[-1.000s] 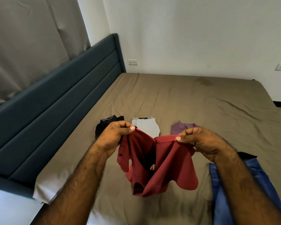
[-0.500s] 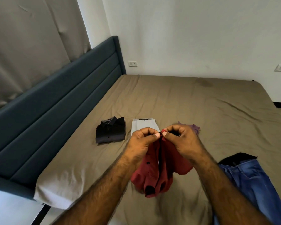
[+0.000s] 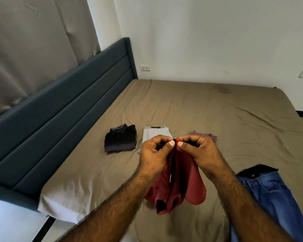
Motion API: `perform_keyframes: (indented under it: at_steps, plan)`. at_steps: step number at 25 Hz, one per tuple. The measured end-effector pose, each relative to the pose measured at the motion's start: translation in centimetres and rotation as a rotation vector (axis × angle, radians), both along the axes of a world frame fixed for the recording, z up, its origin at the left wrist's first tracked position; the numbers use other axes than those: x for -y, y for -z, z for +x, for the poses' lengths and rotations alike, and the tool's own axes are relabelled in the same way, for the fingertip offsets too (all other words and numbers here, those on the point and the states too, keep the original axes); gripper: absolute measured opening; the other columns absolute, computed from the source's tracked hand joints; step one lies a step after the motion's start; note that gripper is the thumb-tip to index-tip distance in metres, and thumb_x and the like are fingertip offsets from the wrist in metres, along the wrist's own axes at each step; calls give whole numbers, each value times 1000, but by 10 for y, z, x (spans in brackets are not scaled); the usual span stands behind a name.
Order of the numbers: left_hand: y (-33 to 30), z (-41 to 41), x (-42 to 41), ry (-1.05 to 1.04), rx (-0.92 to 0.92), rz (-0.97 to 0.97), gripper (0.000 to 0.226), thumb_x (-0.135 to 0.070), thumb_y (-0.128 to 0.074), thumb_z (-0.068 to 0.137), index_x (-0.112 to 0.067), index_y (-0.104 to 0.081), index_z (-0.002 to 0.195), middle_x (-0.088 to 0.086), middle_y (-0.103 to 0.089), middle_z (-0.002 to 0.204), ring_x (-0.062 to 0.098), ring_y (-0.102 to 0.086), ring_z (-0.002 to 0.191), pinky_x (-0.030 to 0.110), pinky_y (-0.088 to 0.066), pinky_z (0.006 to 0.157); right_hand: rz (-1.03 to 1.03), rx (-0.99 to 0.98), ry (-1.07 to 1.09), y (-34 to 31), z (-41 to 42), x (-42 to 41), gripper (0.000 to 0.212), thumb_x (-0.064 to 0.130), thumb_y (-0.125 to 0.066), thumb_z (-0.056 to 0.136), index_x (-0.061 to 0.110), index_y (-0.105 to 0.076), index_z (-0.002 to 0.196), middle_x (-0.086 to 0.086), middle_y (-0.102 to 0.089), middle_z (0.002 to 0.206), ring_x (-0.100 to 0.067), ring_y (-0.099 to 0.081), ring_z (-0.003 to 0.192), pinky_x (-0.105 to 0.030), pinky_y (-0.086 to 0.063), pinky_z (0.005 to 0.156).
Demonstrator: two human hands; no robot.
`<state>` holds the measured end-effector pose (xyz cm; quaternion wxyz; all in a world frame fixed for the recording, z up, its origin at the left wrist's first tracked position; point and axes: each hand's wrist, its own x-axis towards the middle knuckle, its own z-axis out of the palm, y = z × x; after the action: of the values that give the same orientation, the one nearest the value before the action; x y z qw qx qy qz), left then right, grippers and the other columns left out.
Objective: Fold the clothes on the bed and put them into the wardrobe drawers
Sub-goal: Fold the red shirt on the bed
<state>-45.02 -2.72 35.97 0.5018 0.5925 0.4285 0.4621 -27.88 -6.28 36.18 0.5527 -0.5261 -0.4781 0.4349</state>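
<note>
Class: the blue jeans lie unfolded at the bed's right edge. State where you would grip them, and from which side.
Probably grip the blue jeans at the waistband end, coming from above: it lies flat, uncovered, with the legs trailing toward the camera.

Even, soft daylight, moderately bright; no harsh glare. White wall (image 3: 208, 35) upper centre brightest, slightly washed out. Curtain (image 3: 30, 49) upper left dimmer, grey folds w/ soft shading. Bed sheet (image 3: 208, 110) shows low-contrast crease shadows. Soft shadow under red garment (image 3: 182, 180), lower centre. Wide-angle distortion: headboard (image 3: 59, 110) and bed edges bow toward frame edges. Forearms at bottom slightly soft; centre sharp. Mild compression smear in dark fabric.
</note>
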Motion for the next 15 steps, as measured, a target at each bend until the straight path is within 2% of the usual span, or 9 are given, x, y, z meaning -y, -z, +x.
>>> perform_keyframes:
  at_steps: [4,9,13,15]
  plan:
    - [1,1,6,3,68,-27,11,-7,-70,99,-4,-79,105,12,-79,100,32,-76,100,49,-62,94,65,52,72,-2,-6,4,9,15,-81,90,16,-83,98,1,-80,93,-17,-77,91,-38,-63,87]
    - [-4,-7,3,126,45,-36,17,-4,-64,102,-1,-79,112,12,-80,104,29,-76,103,41,-61,94,110,183,108,0,-5,4,10,19,-82,90,20,-83,100,6,-80,93,-14,-76,91,-39,-64,85]
    - [-9,-11,-3,107,110,-85,12,-7,-73,96,1,-78,105,17,-79,95,28,-77,91,32,-62,83,140,134,60,-6,-9,2,10,16,-78,93,18,-82,102,3,-79,94,-16,-76,91,-39,-64,84]
    - [-10,-13,-4,103,153,-123,13,-7,-77,94,0,-76,105,13,-74,79,21,-74,77,30,-60,77,145,108,21,-8,-10,0,10,17,-77,94,16,-81,103,0,-79,96,-20,-76,93,-44,-64,87]
